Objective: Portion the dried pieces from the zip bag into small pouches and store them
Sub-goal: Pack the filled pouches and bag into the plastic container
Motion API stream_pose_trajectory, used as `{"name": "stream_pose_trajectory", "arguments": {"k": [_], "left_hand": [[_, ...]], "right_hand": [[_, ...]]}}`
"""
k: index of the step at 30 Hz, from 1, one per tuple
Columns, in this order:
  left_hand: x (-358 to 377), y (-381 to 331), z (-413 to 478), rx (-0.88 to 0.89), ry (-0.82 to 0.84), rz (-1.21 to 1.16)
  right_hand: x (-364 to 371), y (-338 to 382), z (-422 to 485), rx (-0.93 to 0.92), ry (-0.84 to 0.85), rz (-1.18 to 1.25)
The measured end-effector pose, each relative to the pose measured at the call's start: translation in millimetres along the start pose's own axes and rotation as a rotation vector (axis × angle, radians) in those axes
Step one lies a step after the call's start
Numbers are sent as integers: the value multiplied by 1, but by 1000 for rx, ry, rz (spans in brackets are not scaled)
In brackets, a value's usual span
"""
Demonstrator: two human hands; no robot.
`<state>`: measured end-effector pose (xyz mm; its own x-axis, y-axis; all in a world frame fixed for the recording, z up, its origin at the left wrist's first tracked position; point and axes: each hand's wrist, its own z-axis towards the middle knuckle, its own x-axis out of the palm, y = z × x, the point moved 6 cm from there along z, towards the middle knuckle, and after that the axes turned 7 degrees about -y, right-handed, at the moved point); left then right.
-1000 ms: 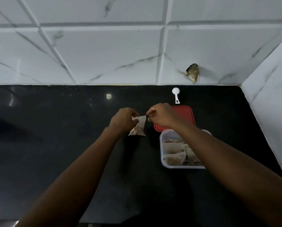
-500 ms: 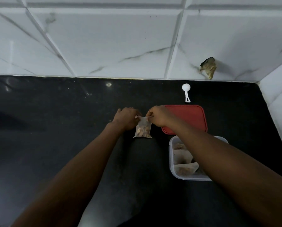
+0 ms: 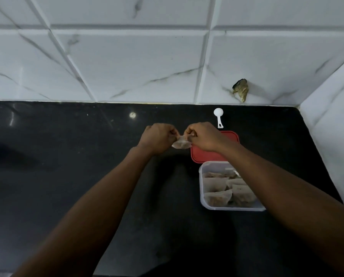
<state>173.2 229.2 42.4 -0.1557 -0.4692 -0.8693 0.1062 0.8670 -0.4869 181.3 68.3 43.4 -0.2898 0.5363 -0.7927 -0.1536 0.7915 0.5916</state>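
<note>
Head view: small filled pouch (image 3: pixel 182 144) held above the worktop (image 3: pixel 67 166), its top being closed.
The left hand (image 3: pixel 157 136) and right hand (image 3: pixel 203 136) each pinch a top corner. Best to keep the mouth taut and level, seal it fully, then lay it in the clear tub (image 3: pixel 201 186) with the others.

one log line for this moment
left hand pinches small translucent filled pouch | right hand pinches it too | clear plastic tub holds pouches
</note>
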Motion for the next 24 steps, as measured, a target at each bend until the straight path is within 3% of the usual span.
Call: {"name": "stream_pose_trajectory", "arguments": {"k": [7, 15, 24], "left_hand": [[-20, -79, -20, 208, -54, -331], [17, -143, -46, 346, 23, -340], [68, -151, -78, 329, 153, -299]], "right_hand": [[-83, -17, -69, -7, -89, 78], [-100, -63, -140, 78, -110, 185], [-71, -95, -180, 147, 15, 194]]}}
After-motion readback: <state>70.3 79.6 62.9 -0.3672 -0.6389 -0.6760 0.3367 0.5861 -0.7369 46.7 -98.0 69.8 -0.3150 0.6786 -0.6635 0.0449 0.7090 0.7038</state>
